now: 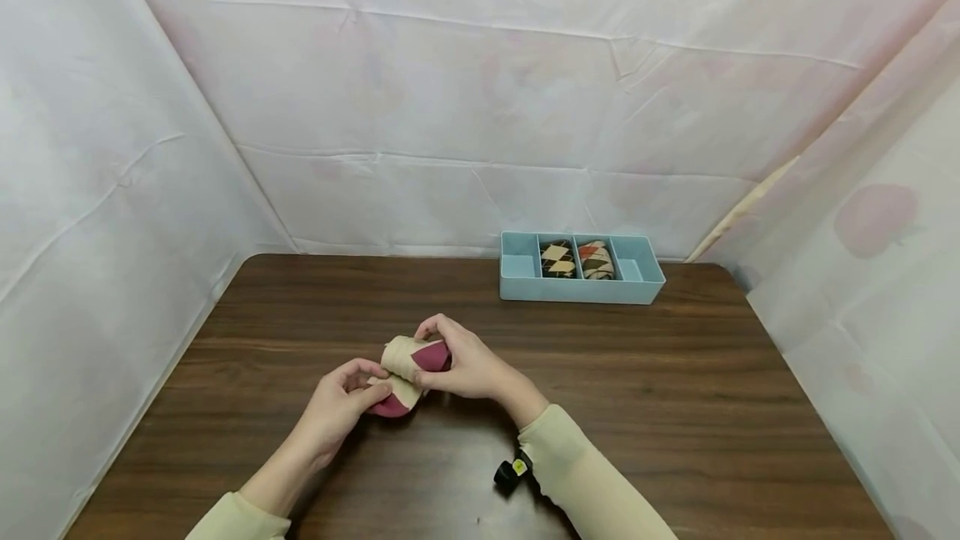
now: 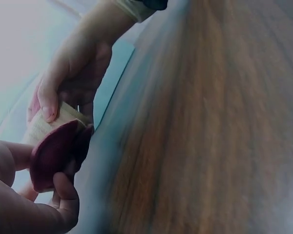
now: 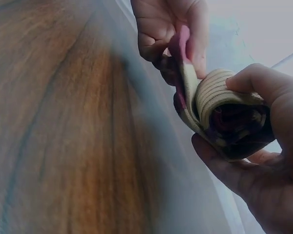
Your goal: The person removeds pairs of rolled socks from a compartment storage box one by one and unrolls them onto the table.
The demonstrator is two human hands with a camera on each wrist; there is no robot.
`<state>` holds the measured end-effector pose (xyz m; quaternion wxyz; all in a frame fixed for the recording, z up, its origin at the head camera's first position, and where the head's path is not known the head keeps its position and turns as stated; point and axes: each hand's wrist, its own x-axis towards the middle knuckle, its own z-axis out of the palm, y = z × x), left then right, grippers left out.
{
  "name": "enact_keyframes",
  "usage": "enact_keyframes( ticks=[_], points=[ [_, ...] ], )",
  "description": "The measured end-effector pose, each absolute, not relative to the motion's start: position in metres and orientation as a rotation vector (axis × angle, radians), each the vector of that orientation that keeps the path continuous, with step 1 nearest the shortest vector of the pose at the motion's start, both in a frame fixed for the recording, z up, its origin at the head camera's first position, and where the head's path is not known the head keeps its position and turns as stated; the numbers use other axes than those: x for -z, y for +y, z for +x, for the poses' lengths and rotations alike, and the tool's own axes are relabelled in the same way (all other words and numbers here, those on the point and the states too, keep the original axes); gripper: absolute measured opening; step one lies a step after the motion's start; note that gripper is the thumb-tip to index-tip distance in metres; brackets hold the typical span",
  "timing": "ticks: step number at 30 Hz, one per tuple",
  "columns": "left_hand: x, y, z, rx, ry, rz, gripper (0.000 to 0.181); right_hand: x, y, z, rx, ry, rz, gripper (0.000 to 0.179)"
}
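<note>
A pair of cream and maroon socks [image 1: 399, 357], partly rolled up, is held above the table in front of me. My right hand [image 1: 472, 367] grips the rolled part, thumb on the near side and fingers on the far side. In the right wrist view the roll [image 3: 217, 92] shows ribbed cream knit outside and darker layers spiralling inside. My left hand [image 1: 337, 407] pinches the flat maroon end that sticks out of the roll. That maroon end [image 2: 53, 153] bends between thumb and fingers in the left wrist view.
A light blue divided box [image 1: 577, 290] stands at the table's back edge, right of centre. Its middle compartments hold a black and cream argyle sock roll [image 1: 558, 260] and a beige argyle roll [image 1: 597, 261]. Pale curtains surround the dark wooden table [image 1: 675, 407].
</note>
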<state>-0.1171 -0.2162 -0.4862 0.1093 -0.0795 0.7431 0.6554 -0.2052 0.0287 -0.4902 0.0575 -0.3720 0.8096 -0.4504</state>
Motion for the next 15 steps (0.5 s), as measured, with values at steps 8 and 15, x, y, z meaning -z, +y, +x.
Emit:
enact_keyframes(
  ticks=[8,15],
  points=[
    [0.49,-0.222,-0.112,-1.699,2.376,-0.136,0.028,0.498,0.029,-0.206,1.358,2.383,-1.097,0.05],
    [0.487,-0.228,-0.114,-1.57,2.407,0.078,0.026,0.501,0.029,-0.209,1.292,2.406,-1.184,0.042]
  ],
)
